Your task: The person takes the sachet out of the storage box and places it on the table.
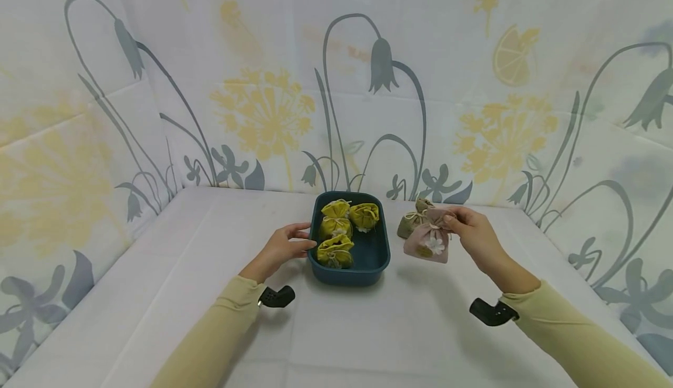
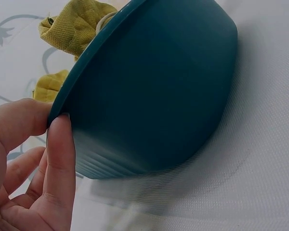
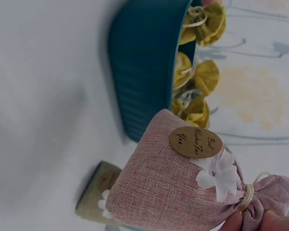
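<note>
So, sleeves (image 1: 197, 341): nearest us, pale yellow-green, reaching forward to the left hand (image 1: 281, 248) and the right hand (image 1: 475, 233).
Wrist cameras (image 1: 277, 297): two black units, one at each cuff, a little nearer to us than the hands.
Counter (image 1: 347, 335): white-covered; we see it run beneath both hands and spread out to either side of them.
Left hand's state: grasping, with its digits pinching the left rim of the teal bin (image 1: 347, 278).
Bin's place: on the counter between the hands, touching the left one and apart from the right one; its corners are rounded.
Yellow pouches (image 1: 335, 256): we count three inside the bin, two along the side by the left hand and one (image 1: 365, 217) at the far end, toward the right hand; pale cords tie their necks.
Right hand's state: grasping, thumb and finger pinched on the gathered neck of the pink pouch (image 1: 423, 243).
Pink pouch's place: held up just left of the right hand, outside the bin; we can make out a tied cord, a white flower and an oval brown tag reading "Best Wishes For You".
Olive pouch (image 1: 408, 225): beyond the pink one and left of the right hand, on the counter, partly hidden; we cannot tell whether the two touch.
Backdrop (image 1: 270, 113): farthest off, beyond both hands, pale cloth printed with grey bellflowers and yellow blooms.
</note>
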The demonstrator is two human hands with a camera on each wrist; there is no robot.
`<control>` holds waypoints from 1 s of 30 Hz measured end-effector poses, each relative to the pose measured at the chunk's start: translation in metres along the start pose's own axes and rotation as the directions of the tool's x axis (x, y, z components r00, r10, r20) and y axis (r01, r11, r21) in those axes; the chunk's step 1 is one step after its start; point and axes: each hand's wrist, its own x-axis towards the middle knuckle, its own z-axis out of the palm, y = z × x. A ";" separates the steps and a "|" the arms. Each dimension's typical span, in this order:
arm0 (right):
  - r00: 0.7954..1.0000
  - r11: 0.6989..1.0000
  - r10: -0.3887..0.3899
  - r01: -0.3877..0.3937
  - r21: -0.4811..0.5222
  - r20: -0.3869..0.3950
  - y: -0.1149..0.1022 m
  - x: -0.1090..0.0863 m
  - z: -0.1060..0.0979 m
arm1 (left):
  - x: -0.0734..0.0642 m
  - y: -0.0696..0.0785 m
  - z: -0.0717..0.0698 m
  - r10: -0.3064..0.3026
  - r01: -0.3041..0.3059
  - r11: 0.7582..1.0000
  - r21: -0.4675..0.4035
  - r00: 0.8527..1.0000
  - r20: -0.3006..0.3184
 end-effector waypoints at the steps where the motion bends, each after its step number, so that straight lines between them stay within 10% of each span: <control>1: 1.000 1.000 0.001 -0.001 -0.002 -0.005 0.002 0.001 -0.001 | 0.000 0.000 0.000 -0.001 0.001 1.000 -0.001 1.000 0.000; 30: 0.991 0.997 0.073 -0.074 -0.008 -0.115 0.052 0.031 -0.026 | -0.001 0.002 0.000 -0.007 0.007 1.000 0.014 1.000 0.000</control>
